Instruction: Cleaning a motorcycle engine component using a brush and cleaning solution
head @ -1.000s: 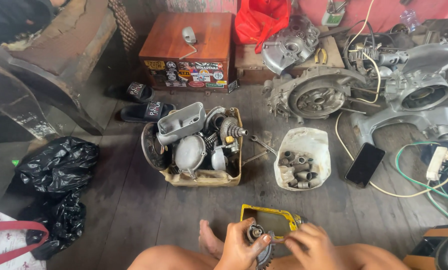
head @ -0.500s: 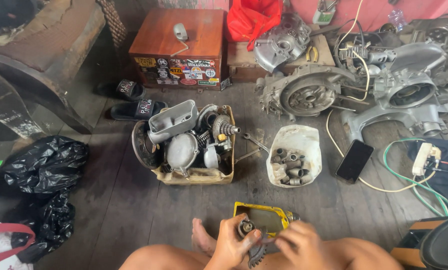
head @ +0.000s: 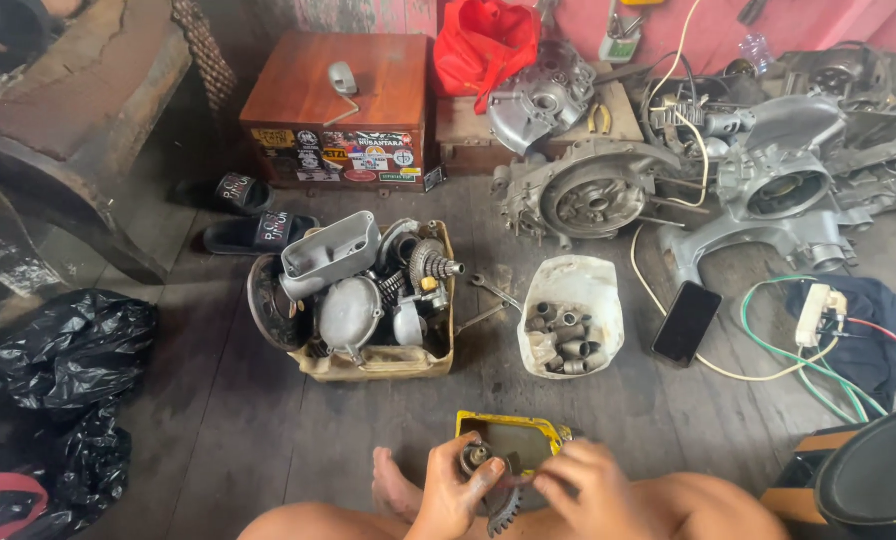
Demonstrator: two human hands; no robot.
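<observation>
My left hand (head: 450, 492) grips a small round metal gear part (head: 475, 459) at the bottom middle of the head view. My right hand (head: 586, 488) holds the other side of the same assembly, and a toothed sprocket (head: 504, 518) shows below between the hands. Both hands sit over a yellow cut-open tray (head: 513, 436) on the wooden floor. My bare foot (head: 393, 482) rests just left of the left hand.
A cardboard box of engine parts (head: 368, 300) lies ahead. A white tub of small metal bushes (head: 571, 315) stands to its right, then a black phone (head: 686, 322) on a cable. Engine casings (head: 588, 195), a wooden chest (head: 338, 110) and black bags (head: 63, 350) ring the floor.
The view has shifted a little, so the objects appear lower and nearer. My hands stay together on the gear part over the yellow tray, fingers working slightly.
</observation>
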